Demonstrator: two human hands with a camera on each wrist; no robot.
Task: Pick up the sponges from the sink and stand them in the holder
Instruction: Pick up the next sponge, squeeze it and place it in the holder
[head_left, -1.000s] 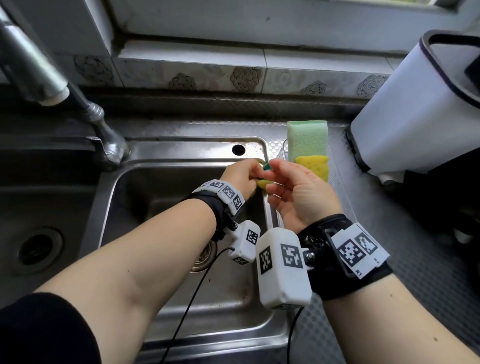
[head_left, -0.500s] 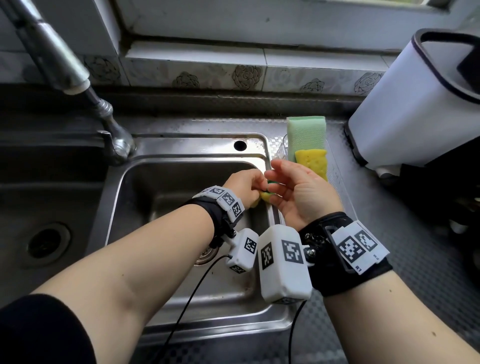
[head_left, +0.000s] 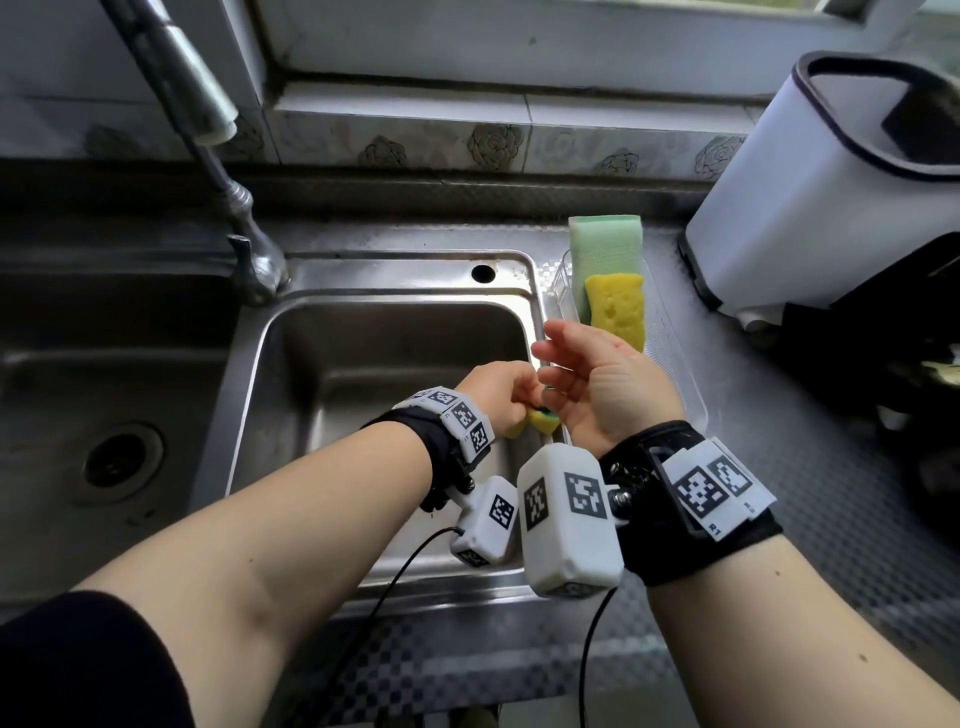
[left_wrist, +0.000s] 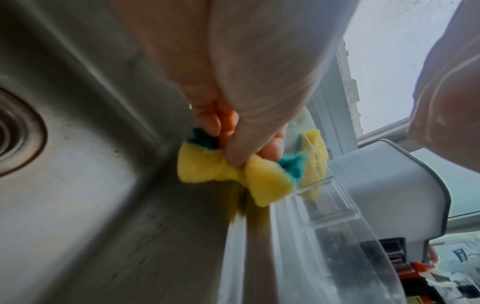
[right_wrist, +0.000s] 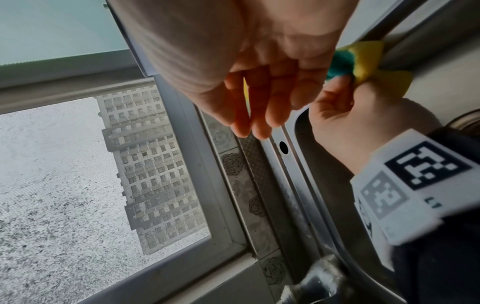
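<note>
My left hand (head_left: 498, 397) squeezes a yellow sponge with a teal scrub side (head_left: 698, 425) (left_wrist: 233, 172) (right_wrist: 363, 61) above the right rim of the sink (head_left: 363, 364). The sponge is crumpled in the fist. My right hand (head_left: 597, 379) (right_wrist: 259, 98) hovers beside it, fingers relaxed and holding nothing. In the clear holder (head_left: 670, 358) on the counter to the right stand a pale green sponge (head_left: 605, 244) and a yellow sponge (head_left: 618, 306).
The faucet (head_left: 208, 140) rises at the sink's back left. A second basin with a drain (head_left: 114, 460) lies to the left. A white bin (head_left: 831, 176) stands at the right on the textured counter, dark items beside it. A tiled ledge and window run behind.
Both hands have dropped toward me from beside the holder. My right hand has let go of the sponge and spread its fingers; the left keeps squeezing it.
</note>
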